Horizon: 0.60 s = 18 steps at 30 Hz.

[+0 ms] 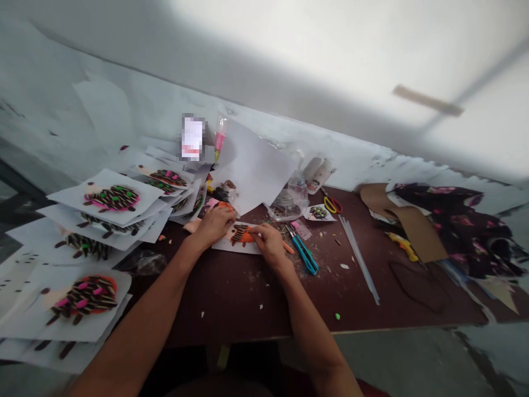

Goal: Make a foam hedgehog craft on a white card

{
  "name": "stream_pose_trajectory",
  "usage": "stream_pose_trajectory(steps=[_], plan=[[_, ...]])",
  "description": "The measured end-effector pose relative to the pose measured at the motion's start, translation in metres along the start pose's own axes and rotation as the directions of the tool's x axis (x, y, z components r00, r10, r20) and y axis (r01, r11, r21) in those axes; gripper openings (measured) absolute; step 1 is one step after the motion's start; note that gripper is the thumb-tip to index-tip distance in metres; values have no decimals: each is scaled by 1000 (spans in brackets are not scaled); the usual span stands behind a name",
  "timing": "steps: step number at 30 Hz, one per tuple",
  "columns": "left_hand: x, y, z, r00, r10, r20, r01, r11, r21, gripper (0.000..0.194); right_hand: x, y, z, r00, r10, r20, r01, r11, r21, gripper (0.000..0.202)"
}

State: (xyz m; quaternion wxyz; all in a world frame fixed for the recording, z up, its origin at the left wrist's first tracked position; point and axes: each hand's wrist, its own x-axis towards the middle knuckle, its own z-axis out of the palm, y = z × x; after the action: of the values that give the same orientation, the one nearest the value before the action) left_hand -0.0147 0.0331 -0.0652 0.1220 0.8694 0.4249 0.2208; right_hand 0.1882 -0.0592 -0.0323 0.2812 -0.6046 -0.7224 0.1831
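Observation:
A white sheet (225, 244) with an orange hedgehog shape (247, 237) and dark sticks on it lies on the dark red table. My left hand (215, 223) rests at the sheet's upper left edge, its fingers curled together by some orange and pink material; what they hold, if anything, is hidden. Over the right part of the hedgehog, my right hand (268, 242) pinches something too small to make out. Just right of that hand are teal-handled pliers (305, 256) and an orange stick (288, 247).
Stacked hedgehog sheets (105, 179) cover the left side. A phone (193, 137) stands behind. Red and yellow scissors (333, 204), clear glue sticks (360, 262), a yellow glue gun (401, 246) and dark floral cloth (463, 231) lie rightward on the table (297, 314).

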Motion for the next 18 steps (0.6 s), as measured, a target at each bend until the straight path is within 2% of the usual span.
stream_pose_trajectory(steps=[7, 14, 18], plan=[[0, 0, 0, 1000, -5, -3, 5, 1000, -7, 21, 1, -7, 2, 1000, -1, 5, 1, 997, -77, 24], [0, 4, -5, 999, -17, 32, 17, 1000, 1, 21, 4, -11, 5, 998, 22, 63, -9, 981, -192, 26], [0, 2, -3, 1000, -14, 17, 14, 1000, 4, 20, 5, -11, 6, 997, 26, 76, -6, 968, -252, 25]])
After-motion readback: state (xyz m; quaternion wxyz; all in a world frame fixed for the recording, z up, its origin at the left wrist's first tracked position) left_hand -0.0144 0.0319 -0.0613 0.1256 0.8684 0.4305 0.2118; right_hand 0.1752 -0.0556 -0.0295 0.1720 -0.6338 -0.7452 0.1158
